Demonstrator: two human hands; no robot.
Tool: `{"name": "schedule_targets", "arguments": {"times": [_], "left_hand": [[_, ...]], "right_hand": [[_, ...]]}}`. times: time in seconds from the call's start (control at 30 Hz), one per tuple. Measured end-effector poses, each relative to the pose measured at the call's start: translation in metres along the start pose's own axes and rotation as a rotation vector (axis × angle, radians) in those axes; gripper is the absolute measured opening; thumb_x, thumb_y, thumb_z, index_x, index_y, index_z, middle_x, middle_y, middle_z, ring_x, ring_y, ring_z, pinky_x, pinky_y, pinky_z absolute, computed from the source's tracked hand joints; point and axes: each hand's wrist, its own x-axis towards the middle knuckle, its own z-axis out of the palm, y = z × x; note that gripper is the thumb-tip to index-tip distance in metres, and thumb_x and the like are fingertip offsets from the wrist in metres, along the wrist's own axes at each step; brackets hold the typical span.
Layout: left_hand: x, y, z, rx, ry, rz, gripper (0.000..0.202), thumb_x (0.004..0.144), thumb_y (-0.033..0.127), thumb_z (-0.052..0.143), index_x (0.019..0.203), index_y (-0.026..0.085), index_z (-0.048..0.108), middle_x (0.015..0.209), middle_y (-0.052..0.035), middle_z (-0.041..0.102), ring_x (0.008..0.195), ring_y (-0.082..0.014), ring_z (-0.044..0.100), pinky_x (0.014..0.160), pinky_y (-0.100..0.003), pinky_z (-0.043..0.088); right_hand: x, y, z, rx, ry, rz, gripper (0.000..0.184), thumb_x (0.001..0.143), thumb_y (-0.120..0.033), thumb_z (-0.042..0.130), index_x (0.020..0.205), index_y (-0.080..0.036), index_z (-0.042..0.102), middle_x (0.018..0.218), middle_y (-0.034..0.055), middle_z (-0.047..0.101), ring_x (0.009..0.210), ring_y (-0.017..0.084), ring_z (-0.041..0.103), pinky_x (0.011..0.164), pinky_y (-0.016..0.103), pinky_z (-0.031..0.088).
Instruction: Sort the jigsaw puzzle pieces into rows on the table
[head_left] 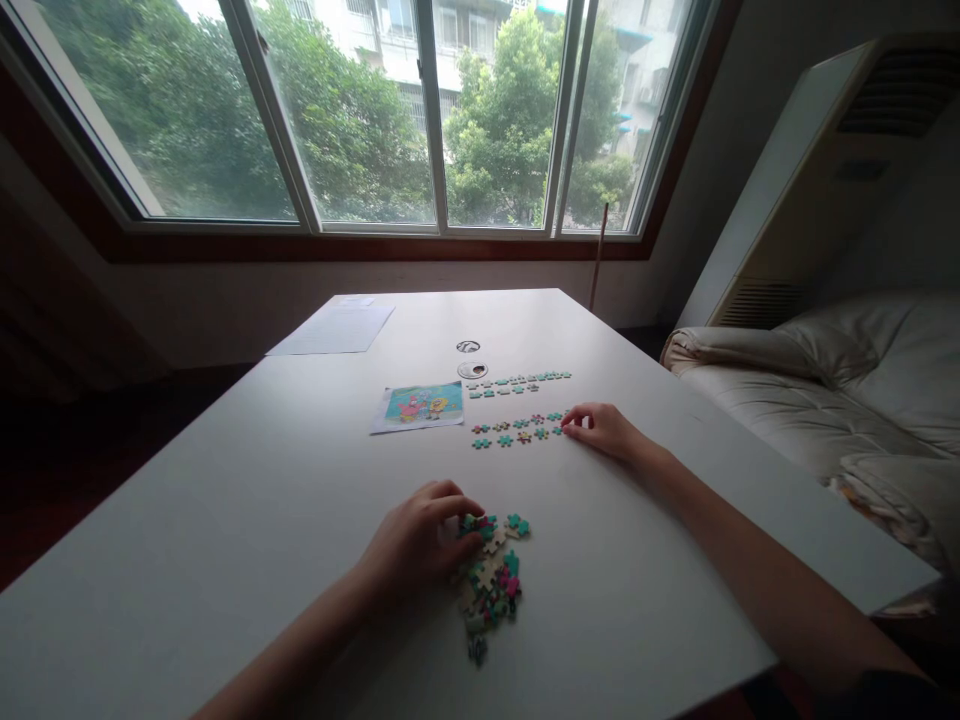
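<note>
My left hand (420, 535) rests on the white table (247, 500), its fingers curled and pinching at the top of a loose pile of jigsaw pieces (491, 580). My right hand (604, 428) reaches further out, with its fingertips pinched on a piece at the right end of a row of sorted pieces (517, 430). A second row of sorted pieces (517, 383) lies beyond it. A small picture card (418, 405) with a cartoon print lies left of the rows.
Sheets of paper (334, 328) lie at the far left of the table, and a round cable port (472, 370) sits mid-table. A cream sofa (840, 390) stands to the right, with a large window (360, 110) behind the table.
</note>
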Motion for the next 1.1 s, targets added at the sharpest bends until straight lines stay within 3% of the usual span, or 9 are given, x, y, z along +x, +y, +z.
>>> {"name": "schedule_targets", "arguments": {"times": [0.4, 0.57, 0.8, 1.0, 1.1], "left_hand": [[-0.002, 0.003, -0.003, 0.010, 0.007, 0.071, 0.019, 0.077, 0.028, 0.054, 0.093, 0.027, 0.064, 0.090, -0.0040, 0.058, 0.086, -0.0184, 0.052, 0.074, -0.029, 0.044], [-0.001, 0.008, -0.007, -0.008, -0.004, 0.056, 0.017, 0.076, 0.027, 0.055, 0.090, 0.027, 0.065, 0.089, -0.0040, 0.057, 0.086, -0.0185, 0.052, 0.075, -0.029, 0.043], [0.000, 0.002, -0.002, -0.048, 0.031, 0.075, 0.013, 0.074, 0.024, 0.057, 0.084, 0.025, 0.065, 0.088, -0.0038, 0.056, 0.086, -0.0181, 0.051, 0.075, -0.028, 0.043], [0.002, -0.002, 0.004, -0.158, 0.088, 0.091, 0.006, 0.072, 0.022, 0.059, 0.072, 0.020, 0.064, 0.085, -0.0034, 0.055, 0.082, -0.0167, 0.052, 0.075, -0.027, 0.042], [0.003, -0.001, 0.003, -0.256, 0.106, 0.039, 0.008, 0.072, 0.025, 0.059, 0.073, 0.018, 0.064, 0.082, -0.0028, 0.055, 0.072, -0.0134, 0.052, 0.066, -0.023, 0.043]], "right_hand": [[0.000, -0.008, -0.001, -0.006, 0.077, -0.045, 0.018, 0.075, -0.031, 0.055, 0.082, -0.018, 0.066, 0.066, -0.0002, 0.059, 0.053, 0.009, 0.046, 0.055, 0.020, 0.037], [-0.005, -0.042, 0.001, 0.030, 0.067, -0.151, 0.014, 0.078, -0.025, 0.054, 0.082, -0.017, 0.065, 0.067, 0.0006, 0.059, 0.054, 0.009, 0.047, 0.056, 0.020, 0.037], [-0.025, -0.100, 0.023, 0.085, -0.115, -0.399, 0.011, 0.079, -0.021, 0.055, 0.084, -0.019, 0.064, 0.071, 0.0008, 0.059, 0.063, 0.010, 0.052, 0.060, 0.020, 0.039], [-0.033, -0.115, 0.024, 0.105, -0.132, -0.436, 0.011, 0.079, -0.020, 0.055, 0.085, -0.018, 0.064, 0.072, 0.0008, 0.059, 0.057, 0.007, 0.049, 0.056, 0.018, 0.038], [-0.035, -0.118, 0.024, 0.123, -0.122, -0.454, 0.011, 0.080, -0.021, 0.055, 0.084, -0.018, 0.064, 0.071, 0.0004, 0.058, 0.056, 0.007, 0.048, 0.055, 0.017, 0.037]]}}
